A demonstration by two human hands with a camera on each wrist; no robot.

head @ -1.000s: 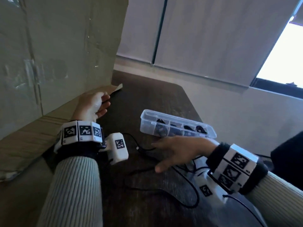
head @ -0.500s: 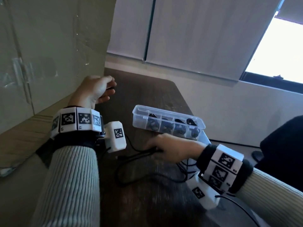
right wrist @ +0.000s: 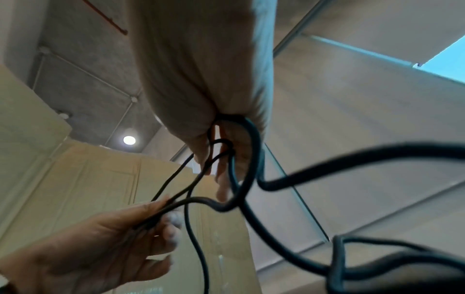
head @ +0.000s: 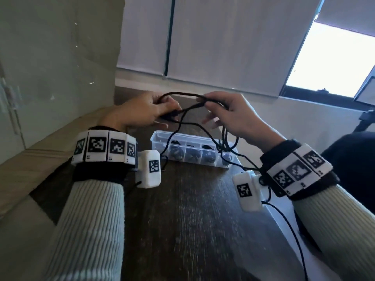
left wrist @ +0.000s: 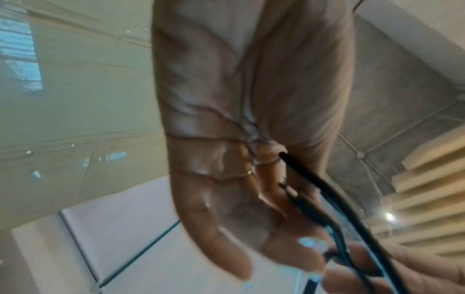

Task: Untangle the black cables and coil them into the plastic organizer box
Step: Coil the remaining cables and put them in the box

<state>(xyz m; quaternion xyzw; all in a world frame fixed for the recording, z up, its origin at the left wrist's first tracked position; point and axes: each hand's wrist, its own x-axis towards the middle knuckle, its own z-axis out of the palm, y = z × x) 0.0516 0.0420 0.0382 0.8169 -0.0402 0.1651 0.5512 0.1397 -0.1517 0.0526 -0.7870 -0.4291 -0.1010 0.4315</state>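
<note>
Both hands are raised above the dark table (head: 192, 220), each holding part of a thin black cable (head: 183, 94). My left hand (head: 154, 110) pinches one end and a loop of it (left wrist: 314, 201). My right hand (head: 219, 110) pinches other strands (right wrist: 226, 149), and more loops hang down from it toward the table. Below the hands lies the clear plastic organizer box (head: 158, 140), open, with coiled black cables in several of its compartments.
A large cardboard box (head: 50, 78) stands along the left side of the table. A white wall and blinds lie behind, with a bright window (head: 334, 63) at the right. Thin black wrist-camera leads run from both wrist cameras.
Both hands have come up off the table and together. The right hand picked the cable up from the tabletop, and the left hand moved right from the cardboard box to grip it.
</note>
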